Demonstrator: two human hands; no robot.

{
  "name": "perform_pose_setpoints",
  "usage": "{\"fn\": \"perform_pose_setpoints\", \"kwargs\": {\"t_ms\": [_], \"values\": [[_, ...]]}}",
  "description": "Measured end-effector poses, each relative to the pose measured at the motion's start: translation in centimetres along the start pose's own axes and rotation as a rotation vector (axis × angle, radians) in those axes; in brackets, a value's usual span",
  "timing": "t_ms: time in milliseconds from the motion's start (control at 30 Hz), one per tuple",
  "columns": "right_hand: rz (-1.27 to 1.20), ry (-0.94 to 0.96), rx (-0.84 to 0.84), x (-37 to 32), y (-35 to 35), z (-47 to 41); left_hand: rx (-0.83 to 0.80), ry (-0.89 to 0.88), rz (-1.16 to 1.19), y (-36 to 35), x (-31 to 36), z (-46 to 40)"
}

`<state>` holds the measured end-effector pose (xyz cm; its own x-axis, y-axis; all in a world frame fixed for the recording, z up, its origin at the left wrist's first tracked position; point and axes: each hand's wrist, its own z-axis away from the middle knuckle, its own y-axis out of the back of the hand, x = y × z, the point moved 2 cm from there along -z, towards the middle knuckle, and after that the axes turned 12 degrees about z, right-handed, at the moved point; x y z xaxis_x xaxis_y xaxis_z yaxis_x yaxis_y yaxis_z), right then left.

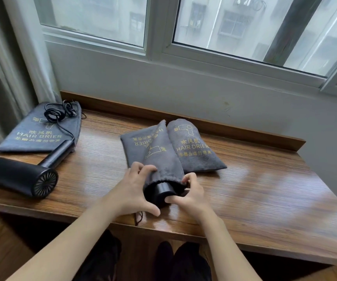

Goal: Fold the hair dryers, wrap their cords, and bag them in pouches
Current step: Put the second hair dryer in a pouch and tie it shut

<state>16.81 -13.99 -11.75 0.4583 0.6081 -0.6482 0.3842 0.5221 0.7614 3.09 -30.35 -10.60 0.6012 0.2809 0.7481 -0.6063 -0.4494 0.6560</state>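
Head view, left to right: flat grey pouch (39, 131) lay at the table's (265, 189) far left corner, with a loose black cord (59, 113) coiled on top of it. Just in front, an unbagged black hair dryer (21, 176) lay on its side, handle unfolded and resting on the pouch edge. At centre, left hand (137, 189) gripped the mouth of a second pouch (153, 157), fingers curled on the fabric. Another dryer's barrel (161, 194) stuck out of that opening. Right hand (188, 194) pinched the other side of the mouth, thumb on the barrel. A filled third pouch (194, 149) lay touching it on the right.
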Motion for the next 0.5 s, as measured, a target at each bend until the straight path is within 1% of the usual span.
{"fn": "perform_pose_setpoints", "kwargs": {"t_ms": [67, 133, 200, 267, 333, 433, 500], "values": [[-0.103, -0.02, 0.003, 0.1, -0.3, -0.1, 0.06, -0.037, 0.005, -0.9, -0.2, -0.2], [-0.226, -0.028, -0.015, 0.5, -0.6, -0.1, 0.115, -0.054, 0.089, -1.0, -0.5, -0.3], [-0.37, -0.024, -0.02, 0.9, -0.5, 0.0, 0.226, -0.095, 0.175, -0.6, -1.0, -0.4], [-0.471, -0.026, 0.009, 0.9, -0.4, 0.1, 0.324, -0.087, 0.244, 0.0, -1.2, -0.4], [-0.463, -0.044, 0.082, 0.5, -0.8, 0.0, 0.292, -0.048, 0.238, 0.3, -1.2, -0.9], [-0.36, -0.125, 0.238, 0.4, -1.9, -0.4, 0.238, -0.029, 0.247, 0.4, -1.3, -1.4], [-0.285, -0.143, 0.271, 0.2, -1.7, -0.3, 0.237, -0.008, 0.29, 0.7, -1.6, -1.4]]}}
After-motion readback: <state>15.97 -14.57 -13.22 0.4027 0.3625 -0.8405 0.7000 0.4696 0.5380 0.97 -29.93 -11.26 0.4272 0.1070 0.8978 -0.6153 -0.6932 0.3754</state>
